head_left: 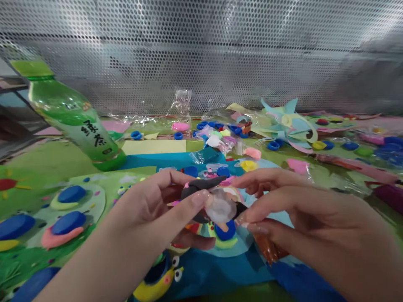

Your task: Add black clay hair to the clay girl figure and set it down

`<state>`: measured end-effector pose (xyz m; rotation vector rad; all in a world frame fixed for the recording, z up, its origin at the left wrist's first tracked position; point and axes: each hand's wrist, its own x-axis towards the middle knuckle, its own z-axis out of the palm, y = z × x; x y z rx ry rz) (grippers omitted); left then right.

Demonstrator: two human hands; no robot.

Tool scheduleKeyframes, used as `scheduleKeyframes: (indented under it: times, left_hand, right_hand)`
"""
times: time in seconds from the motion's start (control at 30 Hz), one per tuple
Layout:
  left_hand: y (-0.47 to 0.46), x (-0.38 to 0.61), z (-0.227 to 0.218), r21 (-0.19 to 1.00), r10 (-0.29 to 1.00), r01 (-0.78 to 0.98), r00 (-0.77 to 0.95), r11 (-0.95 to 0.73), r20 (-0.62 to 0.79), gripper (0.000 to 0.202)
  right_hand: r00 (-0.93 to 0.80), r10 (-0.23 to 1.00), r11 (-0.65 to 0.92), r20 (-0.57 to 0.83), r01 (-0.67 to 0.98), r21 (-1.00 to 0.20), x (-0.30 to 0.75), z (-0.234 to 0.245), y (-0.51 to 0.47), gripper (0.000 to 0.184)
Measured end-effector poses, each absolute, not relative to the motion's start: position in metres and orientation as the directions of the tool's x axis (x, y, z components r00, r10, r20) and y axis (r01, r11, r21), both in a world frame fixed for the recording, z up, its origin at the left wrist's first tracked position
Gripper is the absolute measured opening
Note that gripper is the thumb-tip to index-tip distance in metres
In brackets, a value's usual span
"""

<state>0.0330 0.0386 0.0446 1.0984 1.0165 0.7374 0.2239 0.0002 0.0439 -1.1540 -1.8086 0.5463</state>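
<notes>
A small modelling-clay figure point(221, 206), with black parts and a pale greyish-white rounded part, is up off the table in front of me. My left hand point(151, 214) grips it between thumb and fingers from the left. From the other side, my right hand point(302, 214) pinches a dark bit at the figure's right edge with thumb and fingertips. Whether that bit is joined to the figure is hidden by the fingers. Below the hands lies a light blue paper round with a blue cap snail point(225, 230) on it. Beside my left wrist is a yellow clay snail with googly eyes point(157, 285).
A green tea bottle point(75, 117) leans at the left. Clay-and-cap snails point(67, 224) decorate a green sheet point(103, 180). Behind lie blue caps point(136, 135), clay lumps, clear wrappers and a curled paper shape point(286, 123). A perforated metal panel point(201, 54) closes off the back.
</notes>
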Motion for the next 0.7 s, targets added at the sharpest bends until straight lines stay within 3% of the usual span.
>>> scheduleKeyframes:
  times: [0.2,0.37,0.53,0.63,0.7]
  left_hand:
    - [0.035,0.032,0.045,0.947,0.858,-0.046,0.438,0.319,-0.267,0.019]
    - [0.032,0.029,0.042,0.972,0.936,0.059,0.261,0.228,-0.235,0.041]
    - [0.031,0.026,0.040,0.976,0.951,0.119,0.229,0.184,-0.207,0.042]
    - [0.031,0.030,0.041,0.973,0.934,0.096,0.273,0.212,-0.230,0.036]
    - [0.031,0.033,0.043,0.967,0.905,0.034,0.347,0.251,-0.247,0.028]
  right_hand:
    - [-0.222,0.823,0.563,0.522,0.436,-0.702,0.222,0.039,-0.003,0.007]
    - [-0.202,0.823,0.557,0.532,0.472,-0.683,0.224,0.038,-0.004,0.009]
    - [-0.160,0.836,0.531,0.525,0.477,-0.700,0.224,0.034,-0.004,0.006]
    - [-0.092,0.869,0.463,0.486,0.498,-0.733,0.224,0.032,-0.003,0.034]
    - [-0.062,0.878,0.442,0.475,0.487,-0.753,0.224,0.031,-0.002,0.043]
